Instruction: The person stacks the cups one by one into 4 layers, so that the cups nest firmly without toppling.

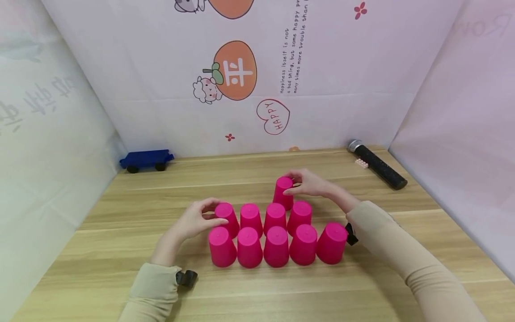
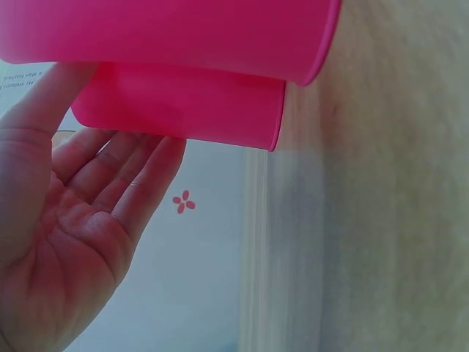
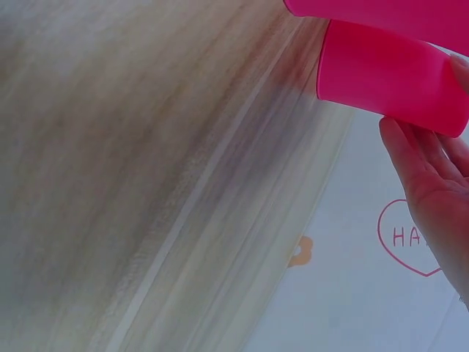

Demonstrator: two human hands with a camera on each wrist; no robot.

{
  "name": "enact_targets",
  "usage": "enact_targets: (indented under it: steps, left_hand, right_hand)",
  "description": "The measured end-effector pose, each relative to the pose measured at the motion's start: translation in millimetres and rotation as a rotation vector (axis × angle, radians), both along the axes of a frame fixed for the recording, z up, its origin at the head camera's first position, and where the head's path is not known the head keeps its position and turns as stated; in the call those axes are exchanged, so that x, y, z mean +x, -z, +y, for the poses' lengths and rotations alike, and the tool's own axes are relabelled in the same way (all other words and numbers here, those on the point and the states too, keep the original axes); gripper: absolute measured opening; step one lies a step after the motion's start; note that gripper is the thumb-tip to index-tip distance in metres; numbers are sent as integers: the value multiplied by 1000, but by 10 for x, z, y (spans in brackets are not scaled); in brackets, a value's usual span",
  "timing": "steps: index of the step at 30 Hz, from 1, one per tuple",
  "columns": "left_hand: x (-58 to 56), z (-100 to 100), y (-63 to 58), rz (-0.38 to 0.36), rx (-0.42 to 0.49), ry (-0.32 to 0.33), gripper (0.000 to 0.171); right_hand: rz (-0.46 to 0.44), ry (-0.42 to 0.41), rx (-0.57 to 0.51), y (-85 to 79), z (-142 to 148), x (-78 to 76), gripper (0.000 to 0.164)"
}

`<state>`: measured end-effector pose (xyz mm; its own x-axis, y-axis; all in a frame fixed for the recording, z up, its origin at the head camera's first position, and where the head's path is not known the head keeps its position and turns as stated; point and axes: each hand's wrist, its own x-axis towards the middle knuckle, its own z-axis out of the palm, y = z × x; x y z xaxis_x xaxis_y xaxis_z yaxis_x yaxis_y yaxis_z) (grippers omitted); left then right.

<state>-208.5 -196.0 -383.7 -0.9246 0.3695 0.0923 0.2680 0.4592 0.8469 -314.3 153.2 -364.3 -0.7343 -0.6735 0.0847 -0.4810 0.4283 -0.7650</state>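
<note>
Several pink plastic cups stand upside down in two rows on the wooden table; the front-row middle cup (image 1: 276, 248) is among them. At the left end of the second row, my left hand (image 1: 196, 220) has its thumb and fingers around a pink cup (image 1: 226, 217). In the left wrist view, the fingers (image 2: 150, 187) touch that cup's side, and a nearer cup (image 2: 168, 33) partly covers it. Behind the second row, toward its right, my right hand (image 1: 309, 182) grips another upside-down cup (image 1: 283, 194). The right wrist view shows fingers (image 3: 410, 158) against this cup's wall.
A blue toy wagon (image 1: 146, 158) with black wheels stands at the back left. At the back right lies a black microphone (image 1: 378, 165), with a small pale pink object (image 1: 361, 163) beside it. A printed white cloth (image 1: 169, 112) rises behind the table (image 1: 132, 210).
</note>
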Motion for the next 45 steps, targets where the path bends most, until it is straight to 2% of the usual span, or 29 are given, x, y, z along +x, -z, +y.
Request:
enact_targets:
  steps: [5, 10, 18, 25, 28, 33, 37, 45]
  left_hand:
    - [6, -10, 40, -6, 4, 0, 50]
    - [9, -26, 47, -28, 6, -6, 50]
    - [-53, -24, -2, -15, 0, 13, 51]
    - [-40, -67, -57, -16, -20, 16, 51]
    - [-44, -98, -74, -18, -41, 9, 51]
    - [-128, -145, -131, 18, -55, -5, 50]
    - [-217, -174, -185, 46, -76, -29, 53]
    - [-397, -158, -203, 81, -194, -83, 53]
  right_hand:
    - [-13, -22, 8, 16, 2, -7, 51]
    - [-25, -9, 36, -62, 80, -13, 62]
    - [0, 37, 45, -241, 321, 42, 54]
    - [-10, 45, 86, -215, 528, 179, 53]
    - [-40, 12, 76, -173, 601, 243, 56]
    - [-85, -59, 49, -107, 664, 336, 60]
    - [-120, -82, 29, -58, 674, 390, 63]
    - [-162, -146, -8, 16, 632, 465, 66]
